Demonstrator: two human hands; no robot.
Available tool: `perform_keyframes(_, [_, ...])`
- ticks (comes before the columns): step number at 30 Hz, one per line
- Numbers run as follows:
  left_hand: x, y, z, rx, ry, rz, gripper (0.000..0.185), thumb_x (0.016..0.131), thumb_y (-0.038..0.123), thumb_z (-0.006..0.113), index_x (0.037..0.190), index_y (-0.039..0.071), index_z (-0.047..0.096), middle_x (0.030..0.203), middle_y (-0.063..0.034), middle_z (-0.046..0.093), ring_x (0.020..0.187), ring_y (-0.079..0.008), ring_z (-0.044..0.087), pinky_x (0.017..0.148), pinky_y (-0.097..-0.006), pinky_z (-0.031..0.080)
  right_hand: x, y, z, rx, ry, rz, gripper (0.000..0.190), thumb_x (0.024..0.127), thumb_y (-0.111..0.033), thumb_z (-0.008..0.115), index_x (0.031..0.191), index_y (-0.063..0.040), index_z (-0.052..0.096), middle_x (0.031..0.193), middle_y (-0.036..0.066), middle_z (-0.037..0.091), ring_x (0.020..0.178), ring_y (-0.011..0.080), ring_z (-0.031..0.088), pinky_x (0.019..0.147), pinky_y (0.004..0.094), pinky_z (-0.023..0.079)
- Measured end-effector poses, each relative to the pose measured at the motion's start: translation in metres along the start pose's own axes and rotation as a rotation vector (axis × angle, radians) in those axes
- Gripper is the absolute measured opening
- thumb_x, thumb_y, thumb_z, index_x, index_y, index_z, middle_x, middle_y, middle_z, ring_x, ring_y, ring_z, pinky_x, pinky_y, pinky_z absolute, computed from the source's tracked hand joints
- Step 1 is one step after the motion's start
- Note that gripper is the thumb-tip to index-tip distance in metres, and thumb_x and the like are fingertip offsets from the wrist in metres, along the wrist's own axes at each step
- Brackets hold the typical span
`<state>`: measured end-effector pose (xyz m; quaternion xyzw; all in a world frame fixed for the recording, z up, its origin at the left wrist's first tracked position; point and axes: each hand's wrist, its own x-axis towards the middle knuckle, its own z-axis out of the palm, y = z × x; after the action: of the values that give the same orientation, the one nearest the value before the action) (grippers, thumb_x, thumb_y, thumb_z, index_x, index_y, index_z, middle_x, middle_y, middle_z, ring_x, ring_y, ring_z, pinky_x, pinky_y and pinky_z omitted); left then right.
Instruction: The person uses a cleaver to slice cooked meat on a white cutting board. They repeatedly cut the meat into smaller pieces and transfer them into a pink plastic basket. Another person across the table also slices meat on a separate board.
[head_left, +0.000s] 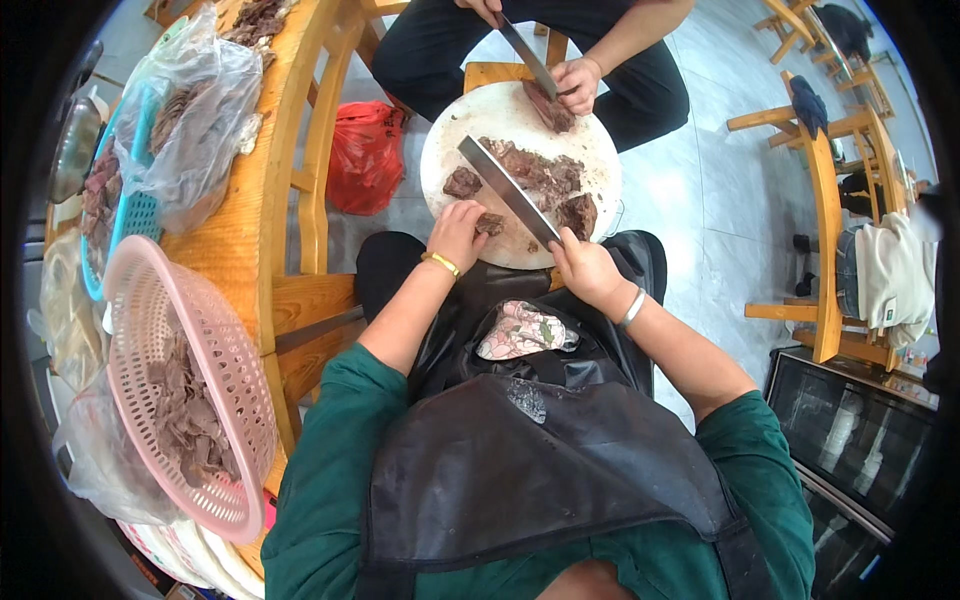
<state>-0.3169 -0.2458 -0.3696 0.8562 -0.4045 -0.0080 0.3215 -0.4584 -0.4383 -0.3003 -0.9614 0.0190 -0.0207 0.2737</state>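
Observation:
A round white cutting board lies before me with brown cooked meat on it. My right hand grips a long-bladed knife, whose blade slants up and left above the board. At the board's near left, the fingers of my left hand are on a small piece of meat. Just above that hand lies another chunk of meat. A heap of torn meat sits mid-board, partly behind the blade. One more chunk rests beside my right hand.
Across the board, a co-worker's hand steadies meat under a second knife. On the wooden table to the left stand a pink basket of sliced meat and a blue basket. A red plastic bag is on the floor.

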Motion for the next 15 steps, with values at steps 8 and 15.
perform_keyframes(8, [-0.019,0.019,0.007,-0.053,-0.131,-0.408,0.036,0.068,0.014,0.073,0.098,0.002,0.056,0.094,-0.0145,0.058,0.086,-0.032,0.057,0.077,-0.0365,0.047,-0.011,-0.003,0.007,-0.007,-0.154,0.012,0.018,0.09,-0.021,0.047,0.09,-0.003,0.043,0.06,0.018,0.057,0.059,0.0381,0.057,0.054,0.048,0.045])
perform_keyframes(15, [-0.035,0.012,0.025,-0.154,0.161,-0.342,0.027,0.068,0.011,0.074,0.088,0.001,0.059,0.084,-0.0125,0.059,0.074,-0.0261,0.059,0.067,-0.0338,0.048,0.004,-0.009,0.003,-0.1,-0.31,-0.036,0.019,0.089,-0.02,0.043,0.089,-0.001,0.045,0.064,0.02,0.059,0.062,0.0388,0.059,0.056,0.0478,0.046])
